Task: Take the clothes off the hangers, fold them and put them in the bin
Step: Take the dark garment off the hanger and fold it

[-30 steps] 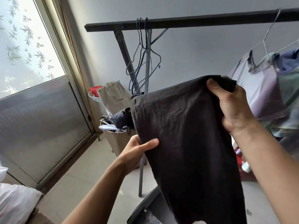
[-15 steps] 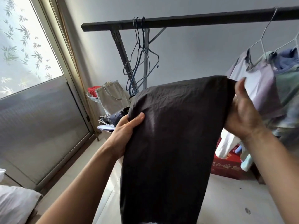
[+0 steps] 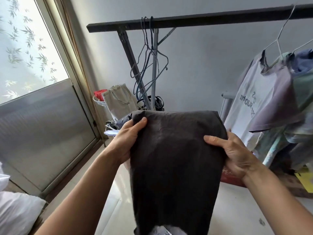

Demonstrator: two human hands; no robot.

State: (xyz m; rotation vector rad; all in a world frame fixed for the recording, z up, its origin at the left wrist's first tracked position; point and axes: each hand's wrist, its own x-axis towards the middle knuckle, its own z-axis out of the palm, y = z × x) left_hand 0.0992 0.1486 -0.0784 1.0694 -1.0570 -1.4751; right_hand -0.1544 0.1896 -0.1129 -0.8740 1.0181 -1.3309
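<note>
Charcoal garment (image 3: 176,158), off the rail (image 3: 220,18) and partly folded, hangs between the left hand (image 3: 125,141) and right hand (image 3: 237,156), each gripping an upper edge. Beyond the right hand, shirts (image 3: 264,102) hang unfolded; no bin shows.

Black metal rack rail (image 3: 220,18): bare blue wire hangers (image 3: 150,65) hang above the left-hand fingers (image 3: 140,122); a white wire hanger (image 3: 279,41) bearing a pale lilac printed T-shirt (image 3: 264,102) hangs right of the right-hand fingers (image 3: 213,139). Pale tiled floor (image 3: 237,209): red box (image 3: 228,179) below those fingers.
</note>
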